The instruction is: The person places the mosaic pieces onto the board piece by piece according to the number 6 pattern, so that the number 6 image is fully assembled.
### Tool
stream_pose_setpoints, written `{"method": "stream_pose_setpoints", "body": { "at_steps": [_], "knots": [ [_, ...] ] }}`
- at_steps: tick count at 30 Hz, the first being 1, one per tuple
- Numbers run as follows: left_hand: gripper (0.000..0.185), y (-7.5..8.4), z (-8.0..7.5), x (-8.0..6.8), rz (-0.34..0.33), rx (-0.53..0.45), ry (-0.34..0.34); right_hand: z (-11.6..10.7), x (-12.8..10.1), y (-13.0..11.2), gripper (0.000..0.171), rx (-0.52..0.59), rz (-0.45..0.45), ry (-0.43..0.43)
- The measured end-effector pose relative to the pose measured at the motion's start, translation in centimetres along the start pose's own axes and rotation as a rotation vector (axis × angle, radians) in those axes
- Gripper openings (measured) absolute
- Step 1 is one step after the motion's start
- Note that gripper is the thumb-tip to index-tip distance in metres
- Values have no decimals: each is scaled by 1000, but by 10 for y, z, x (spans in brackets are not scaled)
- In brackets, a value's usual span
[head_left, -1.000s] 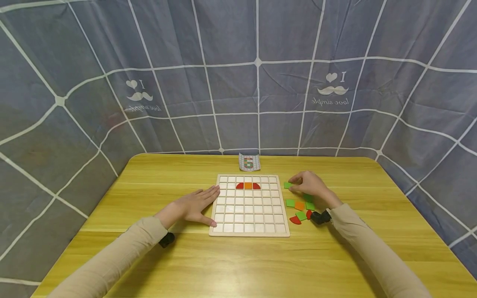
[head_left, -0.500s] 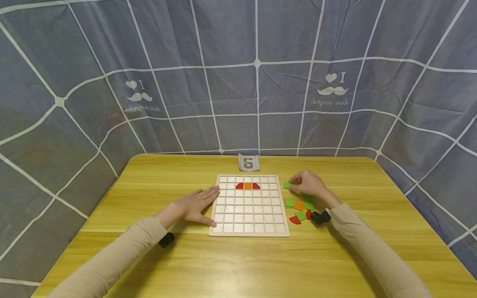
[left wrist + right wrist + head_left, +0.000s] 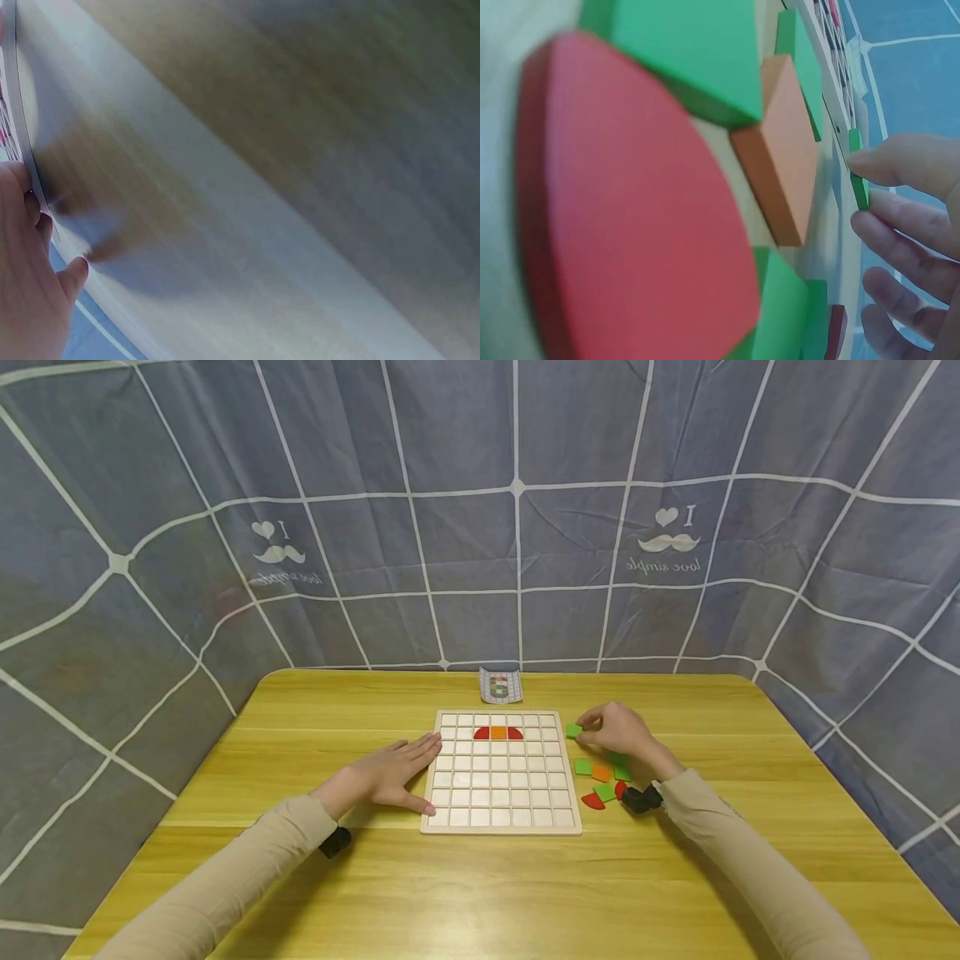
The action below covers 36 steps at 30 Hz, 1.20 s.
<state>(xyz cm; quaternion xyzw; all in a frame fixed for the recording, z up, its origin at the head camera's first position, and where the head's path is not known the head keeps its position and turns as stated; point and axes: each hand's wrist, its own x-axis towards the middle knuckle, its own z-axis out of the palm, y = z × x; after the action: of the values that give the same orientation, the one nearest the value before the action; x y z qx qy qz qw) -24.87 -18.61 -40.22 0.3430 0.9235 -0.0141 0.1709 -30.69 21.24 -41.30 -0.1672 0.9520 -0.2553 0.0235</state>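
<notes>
Your right hand (image 3: 618, 731) pinches a small green square tile (image 3: 573, 731) between thumb and fingertips, just off the right edge of the wooden grid board (image 3: 501, 772). The wrist view shows the same tile (image 3: 857, 166) held on its thin edge by your fingertips (image 3: 870, 159). Your left hand (image 3: 386, 774) lies flat on the yellow table (image 3: 480, 893) with its fingers straight and spread, and the fingertips touch the left edge of the board. It holds nothing. The board has many little square cells, and most of them are bare. In the second row from the far side sit three pieces side by side: a red curved piece (image 3: 482, 733), an orange square (image 3: 499, 732) and another red curved piece (image 3: 515, 734). They make a small dome shape. Near your right wrist, on the table beside the board, lies a small heap of loose pieces: a green square (image 3: 582, 767), an orange square (image 3: 601, 772), two more green ones (image 3: 622, 773) and a red curved piece (image 3: 592, 802). Close up, the right wrist view shows a big red piece (image 3: 641, 217) next to an orange one (image 3: 784, 154). A small pattern card (image 3: 500, 685) stands at the far edge of the table, just behind the board. A grey cloth with white lines (image 3: 480, 510) hangs all around.
</notes>
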Motion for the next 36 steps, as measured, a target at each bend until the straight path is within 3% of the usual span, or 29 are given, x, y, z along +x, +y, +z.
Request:
{"method": "stream_pose_setpoints", "body": {
  "at_steps": [24, 36],
  "knots": [
    [108, 1, 0, 0, -9, 4, -13, 13, 9, -31, 27, -51, -45, 34],
    [108, 0, 1, 0, -17, 3, -18, 25, 15, -51, 24, -7, -72, 4]
  ]
}}
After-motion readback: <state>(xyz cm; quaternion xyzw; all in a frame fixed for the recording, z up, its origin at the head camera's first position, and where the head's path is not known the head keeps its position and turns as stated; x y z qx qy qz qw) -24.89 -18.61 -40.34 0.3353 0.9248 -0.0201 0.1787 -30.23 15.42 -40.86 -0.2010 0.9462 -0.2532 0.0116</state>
